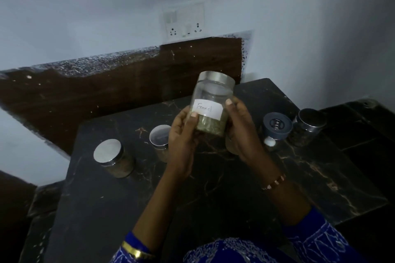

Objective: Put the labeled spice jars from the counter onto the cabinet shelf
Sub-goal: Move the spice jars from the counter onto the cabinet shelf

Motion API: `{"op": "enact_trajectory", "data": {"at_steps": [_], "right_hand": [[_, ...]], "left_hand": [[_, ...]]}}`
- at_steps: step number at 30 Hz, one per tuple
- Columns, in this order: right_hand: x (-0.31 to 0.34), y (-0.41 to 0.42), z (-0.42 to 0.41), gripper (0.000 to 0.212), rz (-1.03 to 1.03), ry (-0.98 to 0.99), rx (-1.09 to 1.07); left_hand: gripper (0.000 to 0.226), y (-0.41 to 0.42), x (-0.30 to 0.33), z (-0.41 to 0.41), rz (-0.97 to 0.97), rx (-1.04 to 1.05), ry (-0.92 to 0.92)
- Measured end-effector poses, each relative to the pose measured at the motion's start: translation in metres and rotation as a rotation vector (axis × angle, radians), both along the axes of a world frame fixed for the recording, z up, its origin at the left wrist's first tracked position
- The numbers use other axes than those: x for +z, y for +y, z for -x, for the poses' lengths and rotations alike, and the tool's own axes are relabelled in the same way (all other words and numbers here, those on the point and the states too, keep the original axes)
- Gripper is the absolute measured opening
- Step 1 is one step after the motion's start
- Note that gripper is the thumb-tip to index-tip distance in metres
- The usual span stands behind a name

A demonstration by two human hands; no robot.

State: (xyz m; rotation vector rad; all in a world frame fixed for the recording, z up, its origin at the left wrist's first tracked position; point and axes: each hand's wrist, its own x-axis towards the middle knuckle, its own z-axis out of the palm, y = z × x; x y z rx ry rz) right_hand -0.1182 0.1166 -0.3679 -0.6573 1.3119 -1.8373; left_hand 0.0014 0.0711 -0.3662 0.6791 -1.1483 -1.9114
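Fennel jar (210,105): clear glass, silver screw lid, white handwritten label reading "Fennel", greenish seed filling the lower third. Held tilted above the dark marble counter (213,188), clamped between my left hand (181,136) and right hand (241,128), fingers closed on its sides.

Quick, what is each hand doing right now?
Left hand: closed around the Fennel jar, gripping its left side.
Right hand: closed on the same jar, gripping its right side.
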Motion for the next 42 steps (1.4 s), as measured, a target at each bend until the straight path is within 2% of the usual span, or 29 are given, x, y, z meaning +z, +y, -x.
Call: {"op": "enact_trajectory", "data": {"at_steps": [4, 12, 16, 23, 30, 33, 38, 42], "right_hand": [[0.021, -0.014, -0.006, 0.027, 0.054, -0.005, 0.008], [0.096, -0.043, -0.001, 0.033, 0.166, 0.175, 0.048], [0.152, -0.064, 0.001, 0.02, 0.205, 0.291, 0.017], [0.271, -0.091, 0.004, 0.055, 0.373, 0.692, 0.047], [0.359, -0.119, 0.013, 0.047, 0.58, 0.714, 0.031], [0.383, -0.134, 0.022, 0.055, 0.579, 0.745, -0.002], [0.412, -0.163, 0.032, 0.06, 0.555, 0.813, -0.17], [0.418, -0.186, 0.038, 0.06, 0.525, 0.926, -0.227]], "left_hand": [[0.066, -0.002, 0.017, -0.002, 0.116, 0.112, 0.004], [0.062, -0.03, 0.078, -0.001, 0.42, 0.2, -0.011], [0.041, -0.056, 0.129, 0.006, 0.585, 0.222, 0.016], [0.032, -0.098, 0.244, 0.013, 0.942, 0.378, 0.009], [0.035, -0.128, 0.34, 0.019, 1.14, 0.386, 0.02], [0.032, -0.141, 0.373, 0.023, 1.25, 0.436, -0.034], [0.029, -0.168, 0.413, 0.035, 1.298, 0.55, -0.141], [0.041, -0.19, 0.423, 0.045, 1.232, 0.551, -0.203]]}}
